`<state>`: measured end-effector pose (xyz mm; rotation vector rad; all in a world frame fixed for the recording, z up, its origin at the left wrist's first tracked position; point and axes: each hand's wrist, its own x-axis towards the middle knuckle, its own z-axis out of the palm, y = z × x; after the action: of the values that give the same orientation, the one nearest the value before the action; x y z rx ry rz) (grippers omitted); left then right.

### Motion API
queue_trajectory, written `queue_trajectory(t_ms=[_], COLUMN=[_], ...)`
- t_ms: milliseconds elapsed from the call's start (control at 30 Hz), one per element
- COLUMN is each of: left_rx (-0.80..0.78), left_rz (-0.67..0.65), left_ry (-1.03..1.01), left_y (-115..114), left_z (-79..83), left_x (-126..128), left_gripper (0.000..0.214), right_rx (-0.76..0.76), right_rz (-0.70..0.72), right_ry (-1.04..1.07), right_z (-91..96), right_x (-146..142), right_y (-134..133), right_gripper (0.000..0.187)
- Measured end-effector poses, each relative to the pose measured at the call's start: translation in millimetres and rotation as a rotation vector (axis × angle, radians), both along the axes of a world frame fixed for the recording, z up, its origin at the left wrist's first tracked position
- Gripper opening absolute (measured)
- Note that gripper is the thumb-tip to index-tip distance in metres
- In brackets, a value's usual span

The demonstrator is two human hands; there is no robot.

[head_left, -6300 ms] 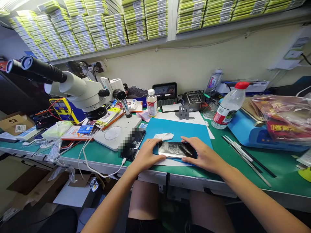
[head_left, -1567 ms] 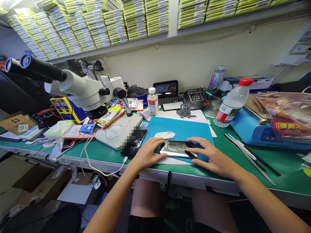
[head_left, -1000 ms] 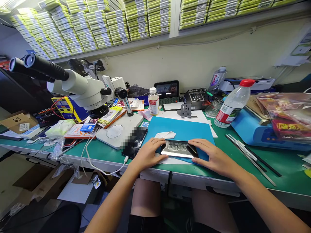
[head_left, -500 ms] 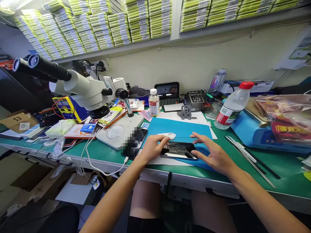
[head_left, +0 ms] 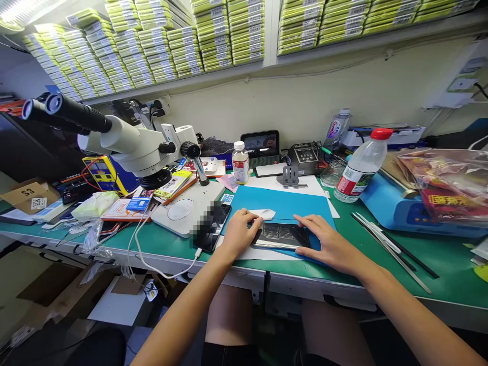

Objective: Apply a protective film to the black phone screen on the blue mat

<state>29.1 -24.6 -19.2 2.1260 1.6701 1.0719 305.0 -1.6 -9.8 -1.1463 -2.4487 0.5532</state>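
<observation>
My left hand (head_left: pixel 239 235) is closing its fingertips at the left end of the phone (head_left: pixel 281 233), on what I cannot tell; my right hand (head_left: pixel 328 240) is spanning its right end, grip unclear. The phone is lying on the near part of the blue mat (head_left: pixel 292 201); uneven pressing could be sending it skidding.

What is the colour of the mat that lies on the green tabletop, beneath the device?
The mat is plain blue, shown best in the head view.

The left hand (head_left: pixel 242 234) and right hand (head_left: pixel 328 243) sit at opposite ends of a phone (head_left: pixel 280 236); left of the left hand lies a second phone (head_left: pixel 214 229).
</observation>
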Motion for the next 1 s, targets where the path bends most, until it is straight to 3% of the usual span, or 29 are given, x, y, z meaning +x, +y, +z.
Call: queue_trajectory(t_ms=[167, 300, 367, 1000], left_rx=[-0.005, -0.052, -0.077, -0.079], left_rz=[-0.061, -0.131, -0.143, -0.116], left_ry=[0.046, 0.133, 0.149, 0.126], left_y=[-16, -31, -34, -30], left_z=[1.6, 2.9, 3.7, 0.6], left_x=[-13, -26, -28, -27], left_gripper=[0.027, 0.059, 0.064, 0.059], right_rx=[-0.028, -0.051, -0.06, -0.066], right_rz=[0.006, 0.013, 0.011, -0.021], right_ry=[-0.005, -0.023, -0.035, -0.07], right_z=[4.2, 6.0, 5.7, 6.2], right_x=[0, 0, 0, -2], right_y=[0, 1, 2, 3], right_gripper=[0.074, 0.073, 0.073, 0.076])
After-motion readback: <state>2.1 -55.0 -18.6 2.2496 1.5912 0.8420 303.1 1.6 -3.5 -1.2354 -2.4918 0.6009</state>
